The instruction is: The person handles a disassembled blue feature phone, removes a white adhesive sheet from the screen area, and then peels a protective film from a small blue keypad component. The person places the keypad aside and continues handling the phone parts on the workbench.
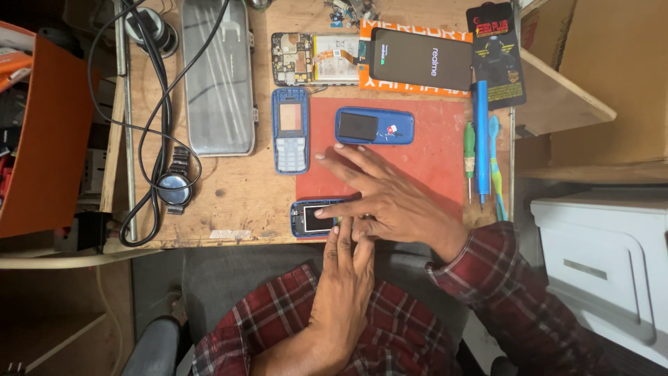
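Evidently, the right hand [390,202] lay spread wide, fingertips on the small blue phone body [314,219] at the bench's [229,188] near edge. Its long axis ran left-right. The left hand [346,275], fingers straight and gripping nothing, touched its right end.

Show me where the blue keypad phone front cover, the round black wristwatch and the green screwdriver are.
Blue keypad phone front cover [291,132], head view: its middle.
Round black wristwatch [174,186], head view: its dial.
Green screwdriver [470,150], head view: its handle.
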